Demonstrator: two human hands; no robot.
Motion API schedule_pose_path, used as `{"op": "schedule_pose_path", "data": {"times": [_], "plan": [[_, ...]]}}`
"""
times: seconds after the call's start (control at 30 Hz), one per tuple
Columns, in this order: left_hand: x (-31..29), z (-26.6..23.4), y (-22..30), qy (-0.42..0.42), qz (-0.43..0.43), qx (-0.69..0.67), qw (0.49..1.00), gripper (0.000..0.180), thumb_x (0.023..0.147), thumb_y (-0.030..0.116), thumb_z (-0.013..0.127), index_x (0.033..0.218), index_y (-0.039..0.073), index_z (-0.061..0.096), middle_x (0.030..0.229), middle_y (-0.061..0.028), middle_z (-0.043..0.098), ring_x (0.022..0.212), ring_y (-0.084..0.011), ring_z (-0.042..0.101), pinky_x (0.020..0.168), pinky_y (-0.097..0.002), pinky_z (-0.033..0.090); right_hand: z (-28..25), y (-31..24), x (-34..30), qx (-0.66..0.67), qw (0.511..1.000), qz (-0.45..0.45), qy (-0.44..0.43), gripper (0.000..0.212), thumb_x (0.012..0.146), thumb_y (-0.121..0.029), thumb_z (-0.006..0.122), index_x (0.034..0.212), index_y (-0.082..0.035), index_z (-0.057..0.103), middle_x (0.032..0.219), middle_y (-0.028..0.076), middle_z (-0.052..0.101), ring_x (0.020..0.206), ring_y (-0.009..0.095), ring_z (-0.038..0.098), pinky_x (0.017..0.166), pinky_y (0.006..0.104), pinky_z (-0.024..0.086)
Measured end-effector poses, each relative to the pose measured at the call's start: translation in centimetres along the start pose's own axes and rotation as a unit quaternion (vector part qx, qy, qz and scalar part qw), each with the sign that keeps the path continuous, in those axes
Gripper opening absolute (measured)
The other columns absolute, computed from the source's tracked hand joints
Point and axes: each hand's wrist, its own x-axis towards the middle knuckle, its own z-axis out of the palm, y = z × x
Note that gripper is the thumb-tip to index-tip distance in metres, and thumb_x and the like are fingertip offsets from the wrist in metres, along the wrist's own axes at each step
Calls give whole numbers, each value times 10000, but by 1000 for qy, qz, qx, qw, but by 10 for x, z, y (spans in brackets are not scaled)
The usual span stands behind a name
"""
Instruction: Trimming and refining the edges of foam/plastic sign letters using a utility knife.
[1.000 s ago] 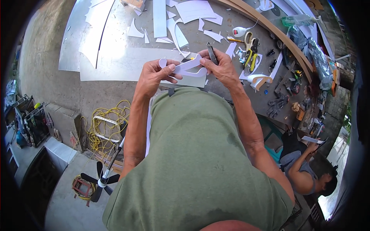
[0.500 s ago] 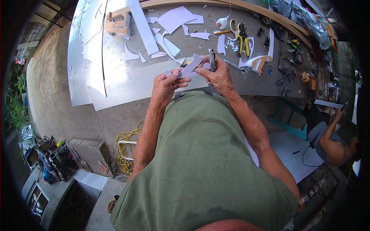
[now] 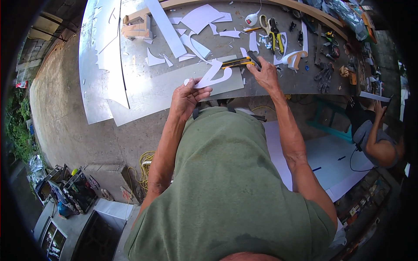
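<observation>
My left hand (image 3: 188, 96) pinches a white, curved, flat cut-out (image 3: 213, 77) by its left end, thumb on top. The piece has a hooked right end and an arm rising to the upper right. My right hand (image 3: 265, 76) is closed round a dark, slim hand tool (image 3: 254, 60) low over the table; its kind is hard to make out. Beside that tool, a yellow-and-black tool (image 3: 235, 64), perhaps a cutter knife, lies behind the cut-out, whose upper arm reaches to its left end.
White offcuts (image 3: 200, 18) litter the metal-topped table (image 3: 174, 71). Scissors (image 3: 264, 24), yellow-handled snips (image 3: 275, 37) and a white-and-tan shaped part (image 3: 295, 59) lie to the right. A grey glove (image 3: 323, 75) rests further right. Another person (image 3: 372, 135) works at the far right.
My right hand has drawn away from the cut-out, moving right with its dark tool. My left hand keeps the cut-out, and the yellow-and-black tool now shows more fully.
</observation>
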Motion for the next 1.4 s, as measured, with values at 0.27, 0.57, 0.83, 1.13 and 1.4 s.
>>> {"op": "schedule_pose_path", "data": {"times": [0.27,0.57,0.83,1.13,1.4], "plan": [[0,-17,4,-52,7,-43,998,637,1056,461,350,1392,-77,410,1233,-302,607,1010,-329,683,855,-412,589,14,-27,-26,193,971,-95,107,403,952,-312,649,1225,-19,614,1085,136,677,991,232,655,852,362,516],[12,31,-11,-137,-49,199,969,671,1030,548,372,1222,-53,601,1029,-198,707,821,-228,690,707,-340,571,53,-80,-67,670,737,38,-77,430,1003,-346,582,1221,24,616,1083,111,697,967,179,665,873,316,522],[66,88,-38,-216,68,514,827,256,913,235,717,974,-13,692,835,-86,711,708,-126,648,628,-286,521,-55,64,-37,453,878,-13,155,325,1027,-281,532,1082,12,662,852,83,694,779,132,620,762,291,484],[197,220,-131,-182,318,699,615,529,712,262,821,1103,26,554,1009,-167,608,1003,-353,620,821,-441,519,-116,130,-52,582,794,59,167,225,979,-207,571,1016,5,637,834,107,686,792,162,649,794,315,504],[230,245,-162,-124,340,729,580,376,739,254,768,966,-5,616,1016,-201,605,968,-377,626,782,-457,524,-130,146,-58,631,760,60,141,274,1014,-258,560,1030,7,629,854,84,644,809,169,628,811,313,484]]}}
